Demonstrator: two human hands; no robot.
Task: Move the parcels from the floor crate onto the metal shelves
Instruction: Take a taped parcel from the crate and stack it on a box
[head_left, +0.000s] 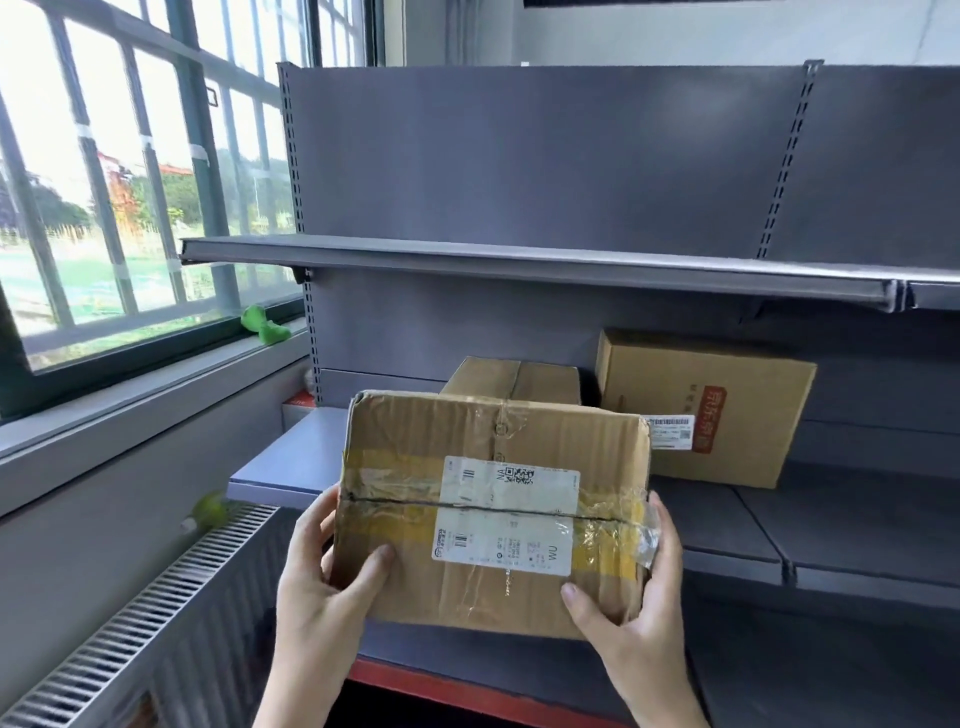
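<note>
Gripping the taped parcel (491, 512) with the fingers of both hands, left hand (324, 587) and right hand (631, 618), the person seems mid-carry, needing to slide it onto the middle shelf (727, 525) beside two boxes

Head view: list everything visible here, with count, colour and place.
held parcel: 1, brown, taped, white label, in front of the middle shelf
shelved parcels: 2, brown, on the middle shelf; one behind the held parcel, one right, red print
upper shelf: 1, grey, nothing seen on it
window: 1, barred, left
green object: 1, on the sill
radiator: 1, grey, lower left
left hand: grips the parcel's left side
right hand: grips its right side
</note>
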